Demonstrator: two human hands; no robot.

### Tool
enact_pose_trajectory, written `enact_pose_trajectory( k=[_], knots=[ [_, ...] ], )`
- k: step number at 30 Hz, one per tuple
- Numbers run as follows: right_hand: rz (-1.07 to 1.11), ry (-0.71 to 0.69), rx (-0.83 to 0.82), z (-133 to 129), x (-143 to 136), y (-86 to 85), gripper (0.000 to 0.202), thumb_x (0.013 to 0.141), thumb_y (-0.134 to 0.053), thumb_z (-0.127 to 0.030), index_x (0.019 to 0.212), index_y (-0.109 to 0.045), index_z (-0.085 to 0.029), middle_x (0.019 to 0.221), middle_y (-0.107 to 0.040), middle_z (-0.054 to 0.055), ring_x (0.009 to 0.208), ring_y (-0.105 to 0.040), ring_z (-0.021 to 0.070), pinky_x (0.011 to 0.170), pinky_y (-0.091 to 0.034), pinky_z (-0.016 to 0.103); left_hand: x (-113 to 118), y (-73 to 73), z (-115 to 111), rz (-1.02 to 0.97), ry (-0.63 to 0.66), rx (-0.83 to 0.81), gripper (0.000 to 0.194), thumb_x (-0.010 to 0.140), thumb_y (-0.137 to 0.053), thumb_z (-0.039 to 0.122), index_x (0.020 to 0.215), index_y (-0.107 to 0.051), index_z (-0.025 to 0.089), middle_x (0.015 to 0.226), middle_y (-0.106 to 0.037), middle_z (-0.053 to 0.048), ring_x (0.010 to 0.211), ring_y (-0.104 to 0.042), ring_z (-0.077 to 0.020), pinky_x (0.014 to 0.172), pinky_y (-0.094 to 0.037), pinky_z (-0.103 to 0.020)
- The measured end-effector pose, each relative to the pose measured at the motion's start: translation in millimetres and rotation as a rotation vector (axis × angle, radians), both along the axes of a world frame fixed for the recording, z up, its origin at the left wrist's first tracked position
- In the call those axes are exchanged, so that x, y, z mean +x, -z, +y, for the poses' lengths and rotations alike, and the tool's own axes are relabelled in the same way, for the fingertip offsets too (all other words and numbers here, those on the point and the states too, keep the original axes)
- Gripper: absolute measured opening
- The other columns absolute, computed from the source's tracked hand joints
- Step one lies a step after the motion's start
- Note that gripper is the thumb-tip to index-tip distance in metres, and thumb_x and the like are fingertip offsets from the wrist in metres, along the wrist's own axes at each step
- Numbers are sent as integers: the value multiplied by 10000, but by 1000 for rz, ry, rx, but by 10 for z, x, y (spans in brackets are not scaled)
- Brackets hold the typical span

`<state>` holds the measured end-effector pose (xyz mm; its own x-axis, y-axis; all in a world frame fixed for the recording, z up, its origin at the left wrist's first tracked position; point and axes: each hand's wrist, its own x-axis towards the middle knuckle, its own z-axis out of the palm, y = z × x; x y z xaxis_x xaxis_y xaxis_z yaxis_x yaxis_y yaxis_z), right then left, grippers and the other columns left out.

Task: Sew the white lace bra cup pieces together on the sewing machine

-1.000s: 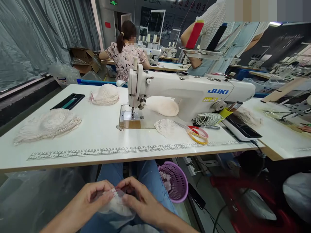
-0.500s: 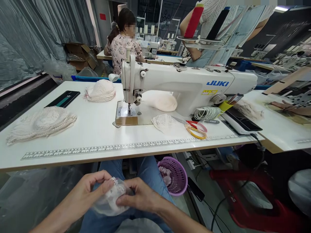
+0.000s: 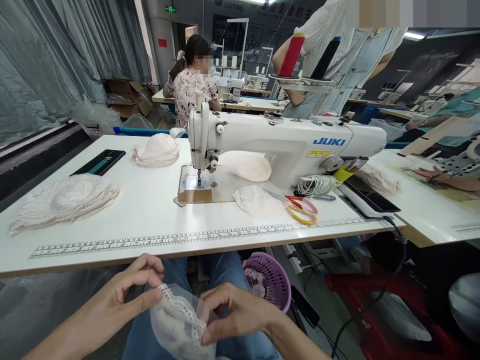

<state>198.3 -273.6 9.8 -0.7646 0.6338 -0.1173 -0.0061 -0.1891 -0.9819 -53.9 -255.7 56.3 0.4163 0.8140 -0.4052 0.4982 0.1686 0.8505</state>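
Over my lap I hold a sheer white piece of fabric with a scalloped lace edge point(image 3: 182, 320). My left hand point(image 3: 137, 287) pinches one end of the lace between thumb and forefinger, its other fingers curled. Gripping the other end, my right hand point(image 3: 232, 312) has its thumb on the lace. The lace strip runs slanting between the two hands, and the sheer cloth hangs below it. Beyond the table edge stands a white sewing machine point(image 3: 285, 145), with a lace piece point(image 3: 253, 200) lying in front of it.
Stacked lace pieces point(image 3: 63, 200) and another pile point(image 3: 155, 150) lie left on the table, near a dark phone-like box point(image 3: 99, 162). Scissors point(image 3: 302, 210) rest right of the needle. A purple basket point(image 3: 270, 280) stands below. A person point(image 3: 191, 85) sits beyond the machine.
My hands have moved apart, and the bunched lace edge is now stretched out between them. The camera view has tilted slightly upward.
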Motion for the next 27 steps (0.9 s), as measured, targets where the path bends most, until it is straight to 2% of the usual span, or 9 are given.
enact_pose_trajectory(
  k=[2, 3, 6, 8, 12, 16, 19, 22, 27],
  knots=[
    [-28, -64, 32, 51, 82, -80, 424, 705, -704, -556, 720, -649, -136, 701, -533, -19, 591, -406, 83, 531, -311, 214, -4, -50, 11, -32, -1, -11, 409, 821, -539, 609, 723, -661, 232, 1228, -480, -63, 1201, -421, -300, 933, -430, -326],
    [-37, -95, 28, 78, 114, -117, 424, 712, -700, -552, 733, -650, -132, 695, -537, -18, 590, -414, 85, 532, -319, 212, 15, -75, 6, -63, -8, -40, 403, 829, -538, 601, 734, -662, 229, 1229, -504, -64, 1183, -441, -296, 927, -430, -322],
    [-29, -156, 25, 143, 154, -198, 409, 724, -694, -534, 752, -651, -128, 718, -553, -7, 626, -453, 98, 568, -350, 215, 131, -111, -45, -249, -59, -226, 373, 849, -563, 564, 748, -620, 209, 887, -619, -27, 844, -556, -194, 747, -457, -243],
    [-9, -154, 44, 158, 133, -211, 396, 728, -691, -525, 754, -651, -132, 756, -563, 0, 664, -469, 103, 598, -360, 217, 217, -77, -93, -398, -114, -374, 356, 822, -633, 534, 726, -570, 197, 684, -575, 27, 645, -501, -125, 608, -421, -191],
    [8, -124, -40, 108, 25, -120, 436, 675, -715, -563, 739, -626, -140, 715, -559, -13, 628, -465, 90, 592, -375, 207, 282, 86, -189, -563, -209, -537, 341, 773, -725, 480, 749, -576, 174, 638, -618, 29, 559, -503, -87, 545, -393, -168],
    [-19, -49, -157, 50, -79, -12, 505, 609, -731, -617, 714, -613, -138, 678, -556, -21, 586, -468, 75, 587, -394, 198, 216, 207, -239, -556, -263, -570, 400, 718, -763, 510, 884, -669, 158, 742, -710, -34, 637, -603, -124, 605, -445, -192],
    [-40, -69, -179, 73, -102, -5, 548, 576, -739, -637, 718, -625, -120, 671, -558, -16, 579, -467, 72, 566, -390, 190, 182, 241, -222, -527, -166, -516, 481, 636, -810, 537, 878, -727, 130, 751, -742, -73, 658, -630, -150, 613, -453, -194],
    [-27, -135, -139, 125, -80, -12, 547, 597, -739, -622, 744, -639, -106, 678, -563, -11, 595, -471, 73, 576, -393, 183, 203, 255, -187, -486, -89, -470, 442, 617, -823, 527, 773, -760, 119, 653, -734, -63, 596, -606, -132, 574, -428, -175],
    [23, -180, 17, 107, -37, 114, 479, 653, -736, -574, 774, -659, -117, 739, -574, -5, 664, -500, 92, 616, -396, 182, 227, 238, -206, -541, -111, -486, 395, 647, -804, 526, 695, -758, 137, 635, -729, -53, 565, -594, -119, 549, -408, -170]
  ],
)
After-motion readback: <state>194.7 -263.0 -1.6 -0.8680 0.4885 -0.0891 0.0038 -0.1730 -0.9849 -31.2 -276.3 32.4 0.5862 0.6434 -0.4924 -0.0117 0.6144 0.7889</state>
